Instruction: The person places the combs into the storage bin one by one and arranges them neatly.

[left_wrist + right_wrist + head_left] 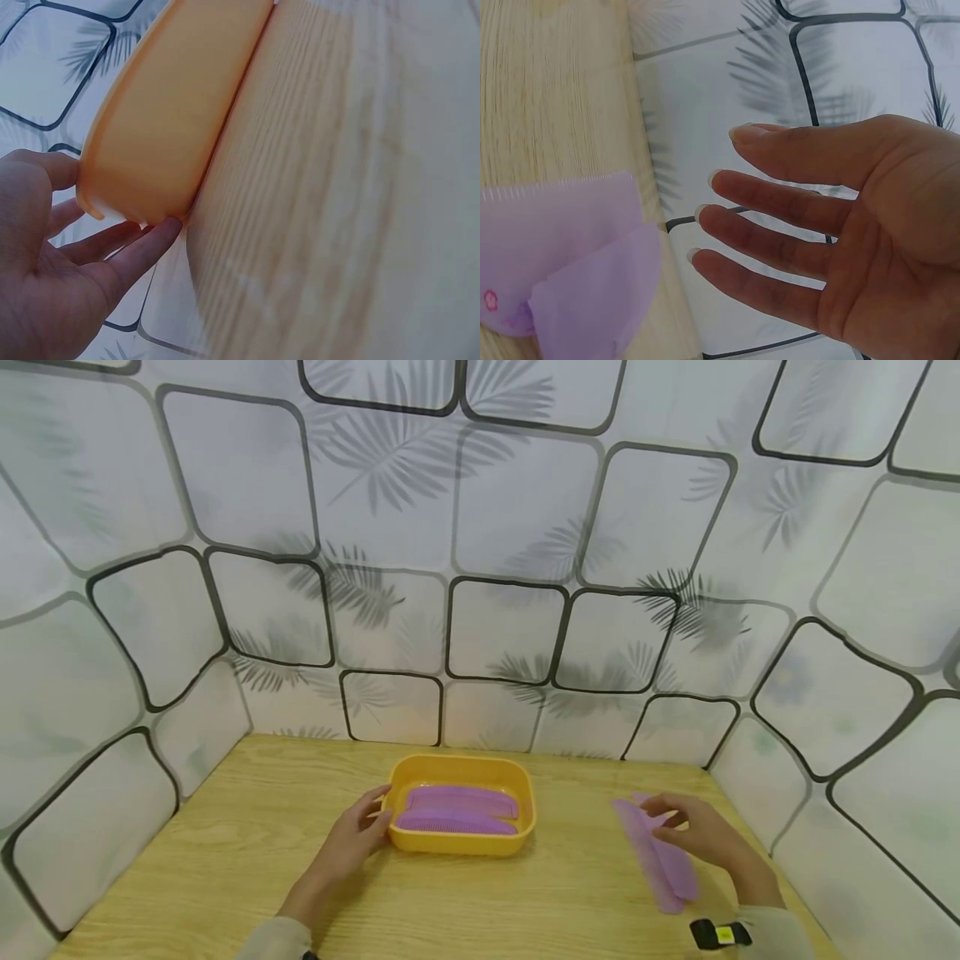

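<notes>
My left hand holds the left end of a yellow plastic basket. In the left wrist view, its thumb is at the basket's rim, with the fingers against the end wall. Inside lie two purple combs, one comb behind the other comb. Two more lie overlapping on the table at the right, a comb and a second comb. My right hand is over their far end, fingers loosely bent and parted. In the right wrist view, nothing is between those fingers, and a small pink flower marks one comb.
A wood-grain table carries everything. White patterned sheeting rises behind it and on both sides. The right-hand combs are near the table's right edge. A dark band with a yellow square is around the right sleeve.
</notes>
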